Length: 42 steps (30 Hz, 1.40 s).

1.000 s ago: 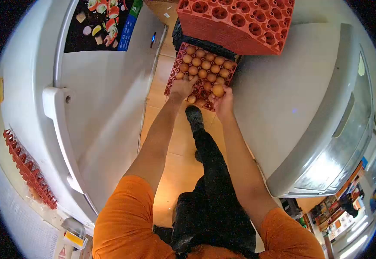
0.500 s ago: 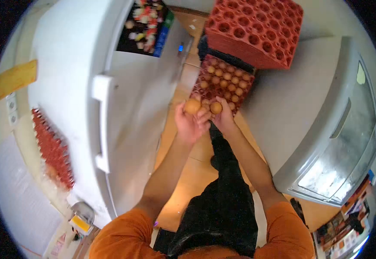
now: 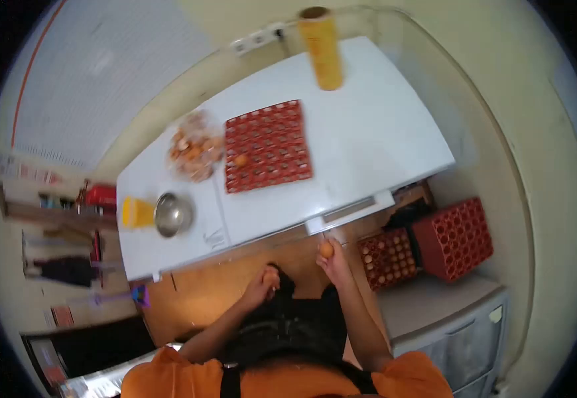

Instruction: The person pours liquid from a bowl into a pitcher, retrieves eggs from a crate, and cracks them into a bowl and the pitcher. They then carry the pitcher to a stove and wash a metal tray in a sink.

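My right hand (image 3: 336,266) is closed around a brown egg (image 3: 327,249), just in front of the white appliance's handle (image 3: 351,211). Lower and further left, my left hand (image 3: 256,290) is wrapped round another egg (image 3: 271,277), partly covered by the fingers. On the white appliance top (image 3: 381,132) lies a red egg tray (image 3: 272,146) with a single egg (image 3: 241,160) in its left part. A clear bag of what look like eggshells (image 3: 195,147) sits beside this tray. A metal bowl (image 3: 173,214) and a yellow container (image 3: 138,212) stand near the left edge.
A tall yellow roll (image 3: 323,53) stands at the back of the top. To my right are a tray full of eggs (image 3: 388,257), a thick stack of red trays (image 3: 454,239) and a grey appliance (image 3: 457,345). Wall sockets (image 3: 255,40) line the back wall.
My view has turned left, from the egg-filled tray to the white appliance top. Both hands have come away from that tray and moved apart, each still with an egg.
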{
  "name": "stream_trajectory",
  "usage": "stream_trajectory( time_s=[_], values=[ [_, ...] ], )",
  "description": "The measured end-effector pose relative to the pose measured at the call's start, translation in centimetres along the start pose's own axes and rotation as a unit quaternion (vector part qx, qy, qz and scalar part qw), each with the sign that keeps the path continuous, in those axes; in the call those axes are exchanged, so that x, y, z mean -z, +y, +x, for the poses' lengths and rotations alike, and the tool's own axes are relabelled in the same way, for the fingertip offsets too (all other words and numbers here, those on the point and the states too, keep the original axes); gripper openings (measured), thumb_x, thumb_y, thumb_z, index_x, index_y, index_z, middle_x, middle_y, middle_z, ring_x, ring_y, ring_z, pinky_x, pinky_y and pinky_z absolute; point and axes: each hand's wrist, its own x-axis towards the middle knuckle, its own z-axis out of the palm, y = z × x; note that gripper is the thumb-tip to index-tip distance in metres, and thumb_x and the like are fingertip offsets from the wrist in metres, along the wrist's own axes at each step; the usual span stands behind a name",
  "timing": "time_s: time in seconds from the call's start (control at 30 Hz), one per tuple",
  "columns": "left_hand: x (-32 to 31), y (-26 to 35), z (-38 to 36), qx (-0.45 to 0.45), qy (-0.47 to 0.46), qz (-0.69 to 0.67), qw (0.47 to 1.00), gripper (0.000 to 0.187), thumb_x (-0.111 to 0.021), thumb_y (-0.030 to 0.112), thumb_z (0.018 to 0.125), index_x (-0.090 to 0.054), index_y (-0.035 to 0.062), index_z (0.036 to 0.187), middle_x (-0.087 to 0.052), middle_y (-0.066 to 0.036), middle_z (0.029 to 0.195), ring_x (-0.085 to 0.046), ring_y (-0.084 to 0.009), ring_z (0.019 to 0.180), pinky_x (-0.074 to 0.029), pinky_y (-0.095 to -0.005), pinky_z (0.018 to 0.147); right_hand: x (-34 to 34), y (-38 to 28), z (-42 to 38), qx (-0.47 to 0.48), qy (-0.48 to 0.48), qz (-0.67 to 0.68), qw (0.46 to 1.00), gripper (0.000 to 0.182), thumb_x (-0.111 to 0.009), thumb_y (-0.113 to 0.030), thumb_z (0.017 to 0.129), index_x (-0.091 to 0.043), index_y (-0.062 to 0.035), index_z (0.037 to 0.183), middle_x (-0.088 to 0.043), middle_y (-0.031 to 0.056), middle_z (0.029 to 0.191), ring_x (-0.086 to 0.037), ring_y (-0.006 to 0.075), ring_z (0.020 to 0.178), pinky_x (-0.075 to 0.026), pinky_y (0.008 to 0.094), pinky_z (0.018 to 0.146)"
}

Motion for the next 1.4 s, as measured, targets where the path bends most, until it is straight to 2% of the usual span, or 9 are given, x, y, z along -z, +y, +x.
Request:
stream_trajectory(
  time_s=[0.17, 0.37, 0.5, 0.6, 0.7, 0.9, 1.0, 1.1, 1.4],
  values=[
    [7.7, 8.0, 0.5, -0.143, 0.226, -0.049, 0.962, 0.025, -0.048, 0.028, 0.103, -0.045, 0.0091, 0.119, -0.054, -0.003, 0.087, -0.048, -0.0076, 0.069, -0.039, -0.0219, 0.051, -16.3, 2.0, 2.4, 0.022, -0.115, -0.126, 0.985, 0.026, -0.050, -0.037, 0.100, -0.050, -0.0129, 0.091, -0.049, 0.0003, 0.071, -0.040, 0.0086, 0.049, -0.030, 0.0253, 0.045],
    [21.6, 21.4, 2.1, -0.502, 0.394, 0.089, 0.765, 0.029, -0.058, 0.017, 0.097, -0.050, 0.0015, 0.120, -0.062, -0.013, 0.104, -0.062, -0.0202, 0.089, -0.051, -0.0317, 0.076, -35.9, 8.1, 9.5, 0.083, -0.176, -0.178, 0.965, 0.024, -0.050, -0.035, 0.098, -0.048, -0.0138, 0.087, -0.046, -0.0020, 0.066, -0.038, 0.0076, 0.046, -0.029, 0.0235, 0.042],
    [29.7, 22.9, 5.3, -0.436, 0.345, 0.241, 0.795, 0.029, -0.060, 0.017, 0.096, -0.050, 0.0017, 0.119, -0.063, -0.015, 0.106, -0.063, -0.0216, 0.089, -0.051, -0.0323, 0.078, -45.5, 12.6, 13.5, 0.112, -0.145, -0.163, 0.969, 0.022, -0.051, -0.034, 0.096, -0.047, -0.0146, 0.085, -0.046, -0.0028, 0.066, -0.039, 0.0070, 0.046, -0.029, 0.0224, 0.042],
    [35.7, 23.2, 6.6, -0.472, 0.305, 0.025, 0.827, 0.028, -0.060, 0.019, 0.097, -0.051, 0.0031, 0.118, -0.063, -0.012, 0.103, -0.064, -0.0238, 0.088, -0.052, -0.0330, 0.078, -48.9, 13.6, 16.1, 0.031, -0.235, -0.199, 0.951, 0.021, -0.051, -0.034, 0.095, -0.051, -0.0139, 0.089, -0.055, -0.0003, 0.073, -0.047, 0.0100, 0.052, -0.033, 0.0229, 0.044],
    [40.9, 23.6, 7.3, -0.270, 0.038, -0.394, 0.877, 0.030, -0.047, 0.039, 0.102, -0.051, 0.0143, 0.119, -0.056, -0.004, 0.084, -0.047, -0.0110, 0.062, -0.039, -0.0261, 0.056, -51.3, 16.2, 18.9, 0.046, -0.238, -0.181, 0.953, 0.022, -0.051, -0.034, 0.096, -0.054, -0.0125, 0.093, -0.061, 0.0026, 0.079, -0.055, 0.0124, 0.059, -0.039, 0.0223, 0.050],
    [46.2, 22.3, 6.3, -0.195, 0.030, -0.407, 0.892, 0.036, -0.040, 0.044, 0.102, -0.054, 0.0120, 0.111, -0.044, 0.001, 0.070, -0.036, -0.0085, 0.054, -0.033, -0.0247, 0.053, -54.9, 17.4, 18.0, 0.143, -0.230, -0.387, 0.881, 0.021, -0.063, -0.018, 0.092, -0.068, -0.0046, 0.107, -0.062, 0.0013, 0.082, -0.060, 0.0095, 0.068, -0.045, 0.0213, 0.059],
    [46.9, 20.5, 4.5, -0.193, 0.112, -0.337, 0.915, 0.035, -0.039, 0.043, 0.102, -0.055, 0.0111, 0.107, -0.041, 0.003, 0.066, -0.033, -0.0072, 0.051, -0.030, -0.0231, 0.048, -58.0, 17.6, 15.7, 0.279, -0.279, -0.665, 0.634, 0.031, -0.072, -0.023, 0.087, -0.072, -0.0092, 0.115, -0.067, 0.0014, 0.073, -0.060, 0.0125, 0.062, -0.046, 0.0268, 0.057],
    [47.8, 18.1, 2.4, -0.180, 0.166, -0.315, 0.917, 0.034, -0.039, 0.042, 0.102, -0.054, 0.0112, 0.102, -0.039, 0.003, 0.064, -0.031, -0.0062, 0.049, -0.027, -0.0223, 0.045, -59.3, 19.7, 16.3, 0.333, -0.349, -0.728, 0.487, 0.030, -0.072, -0.025, 0.085, -0.073, -0.0082, 0.109, -0.071, 0.0082, 0.076, -0.063, 0.0172, 0.062, -0.049, 0.0293, 0.059],
    [53.5, 12.7, -2.3, -0.107, 0.291, -0.407, 0.859, 0.037, -0.042, 0.046, 0.101, -0.053, 0.0132, 0.088, -0.037, 0.004, 0.062, -0.029, -0.0056, 0.048, -0.024, -0.0229, 0.044, -64.6, 31.0, 17.2, 0.348, -0.385, -0.813, 0.265, 0.023, -0.062, -0.028, 0.079, -0.077, -0.0127, 0.086, -0.065, 0.0133, 0.063, -0.064, 0.0322, 0.059, -0.053, 0.0396, 0.058]
  ],
)
